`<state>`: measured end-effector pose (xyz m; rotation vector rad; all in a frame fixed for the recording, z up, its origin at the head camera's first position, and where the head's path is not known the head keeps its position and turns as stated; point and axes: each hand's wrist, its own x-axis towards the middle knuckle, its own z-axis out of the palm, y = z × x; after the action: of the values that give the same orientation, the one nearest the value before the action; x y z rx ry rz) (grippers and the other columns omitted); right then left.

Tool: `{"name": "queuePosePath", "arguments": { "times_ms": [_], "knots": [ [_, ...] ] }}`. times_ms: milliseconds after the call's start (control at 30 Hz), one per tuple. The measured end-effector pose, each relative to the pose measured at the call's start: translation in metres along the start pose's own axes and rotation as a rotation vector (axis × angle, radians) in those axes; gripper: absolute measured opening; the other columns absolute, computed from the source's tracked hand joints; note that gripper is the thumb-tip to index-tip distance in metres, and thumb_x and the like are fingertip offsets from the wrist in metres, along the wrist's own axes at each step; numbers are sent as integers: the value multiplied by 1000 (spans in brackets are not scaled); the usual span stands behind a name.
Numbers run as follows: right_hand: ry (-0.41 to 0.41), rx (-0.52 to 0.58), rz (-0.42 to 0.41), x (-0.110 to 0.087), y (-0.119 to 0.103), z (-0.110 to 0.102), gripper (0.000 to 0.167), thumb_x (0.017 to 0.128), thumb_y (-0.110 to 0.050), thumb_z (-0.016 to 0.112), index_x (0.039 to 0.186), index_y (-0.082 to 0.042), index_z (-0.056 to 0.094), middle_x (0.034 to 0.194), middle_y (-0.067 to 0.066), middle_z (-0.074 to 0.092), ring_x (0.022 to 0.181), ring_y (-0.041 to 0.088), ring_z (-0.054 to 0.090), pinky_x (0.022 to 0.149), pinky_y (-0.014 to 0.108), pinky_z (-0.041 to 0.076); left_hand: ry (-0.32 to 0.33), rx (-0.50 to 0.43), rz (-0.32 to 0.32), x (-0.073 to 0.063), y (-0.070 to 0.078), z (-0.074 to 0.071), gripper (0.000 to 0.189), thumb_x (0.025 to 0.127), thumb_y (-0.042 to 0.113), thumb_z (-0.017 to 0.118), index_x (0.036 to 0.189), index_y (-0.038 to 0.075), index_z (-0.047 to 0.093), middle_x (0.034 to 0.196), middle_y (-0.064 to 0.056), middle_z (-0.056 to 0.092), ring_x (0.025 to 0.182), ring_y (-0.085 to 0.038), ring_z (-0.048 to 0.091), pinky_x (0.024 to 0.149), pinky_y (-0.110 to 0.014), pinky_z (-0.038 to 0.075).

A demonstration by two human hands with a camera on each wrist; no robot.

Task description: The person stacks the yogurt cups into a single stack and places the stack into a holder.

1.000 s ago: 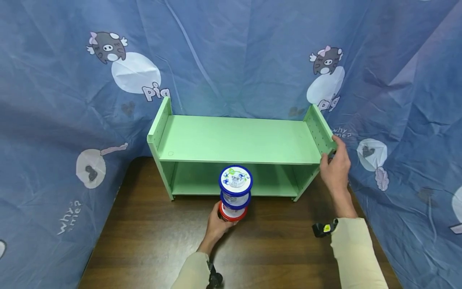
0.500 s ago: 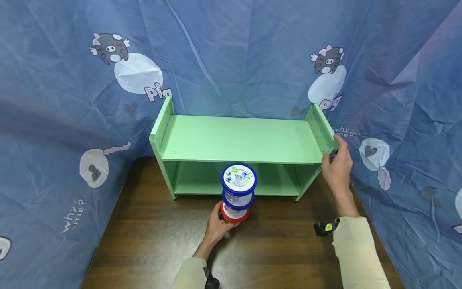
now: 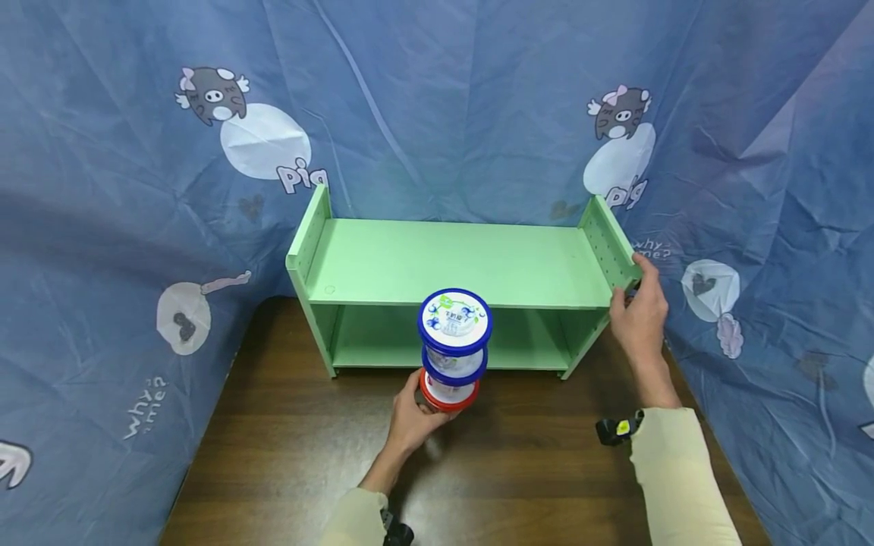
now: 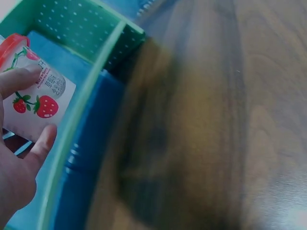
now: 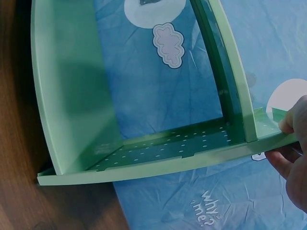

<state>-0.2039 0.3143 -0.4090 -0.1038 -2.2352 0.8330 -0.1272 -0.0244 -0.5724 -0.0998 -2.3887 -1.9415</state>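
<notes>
A stack of three tubs stands in front of the green shelf (image 3: 437, 262) in the head view. The top tub (image 3: 454, 320) and the middle tub (image 3: 456, 364) have blue rims. At the bottom is a red-rimmed tub (image 3: 451, 392); strawberries are printed on this strawberry tub (image 4: 45, 93) in the left wrist view. My left hand (image 3: 410, 421) holds the bottom tub from the left, thumb and fingers around its side. My right hand (image 3: 638, 318) grips the front edge of the shelf's right side panel (image 5: 168, 170), thumb inside, fingers outside.
The shelf has an upper board and a lower board (image 3: 382, 356) between two side panels. It stands on a brown wooden table (image 3: 287, 455). Blue printed cloth (image 3: 437, 114) hangs behind the shelf and along both sides.
My left hand has raised the stack of tubs and shifted it slightly to the right, so the top tub now overlaps the upper board's front edge. My right hand keeps its grip.
</notes>
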Motion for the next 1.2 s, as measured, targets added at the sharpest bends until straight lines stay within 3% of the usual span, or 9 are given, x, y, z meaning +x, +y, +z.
{"name": "queuePosePath", "arguments": {
  "times_ms": [200, 367, 533, 833, 1033, 1200],
  "knots": [
    [6, 11, -17, 0, 0, -1, 54, 91, 4, 58, 143, -2, 46, 131, 33, 59, 95, 46, 55, 81, 59, 45, 35, 16, 38, 3, 22, -5, 83, 60, 9, 93, 135, 10, 56, 119, -17, 69, 56, -5, 59, 56, -20, 54],
    [15, 15, -24, -1, 2, -1, 55, 90, 5, 58, 143, -2, 46, 131, 34, 58, 97, 48, 55, 84, 61, 44, 71, 52, 86, 6, 39, -10, 83, 59, 12, 94, 134, 9, 58, 120, -15, 71, 76, -10, 66, 66, -20, 56],
    [20, 13, -25, -1, 3, 0, 55, 90, 3, 60, 143, -3, 46, 131, 33, 59, 98, 50, 55, 86, 62, 44, 94, 63, 125, 9, 56, -14, 82, 58, 14, 94, 133, 9, 59, 117, -14, 72, 79, -15, 67, 67, -25, 58],
    [22, 16, -35, -1, 3, 0, 55, 90, 4, 60, 143, -2, 46, 136, 32, 57, 116, 55, 55, 97, 64, 44, 66, 13, 150, 14, 87, -24, 82, 63, 12, 92, 137, 9, 56, 119, -16, 70, 66, -19, 69, 59, -22, 57],
    [30, 30, -48, -1, 2, 1, 56, 89, 7, 59, 143, -2, 46, 137, 32, 57, 119, 54, 55, 97, 64, 44, 46, 4, 159, 21, 110, -31, 80, 66, 12, 91, 137, 9, 55, 120, -14, 69, 70, -30, 68, 57, -22, 56],
    [32, 31, -62, -2, 3, 2, 56, 89, 7, 60, 143, -1, 46, 138, 30, 57, 121, 53, 55, 99, 63, 44, 57, 45, 193, 30, 124, -35, 77, 68, 13, 90, 136, 11, 56, 119, -12, 71, 76, -30, 67, 59, -22, 54]
  ]
}}
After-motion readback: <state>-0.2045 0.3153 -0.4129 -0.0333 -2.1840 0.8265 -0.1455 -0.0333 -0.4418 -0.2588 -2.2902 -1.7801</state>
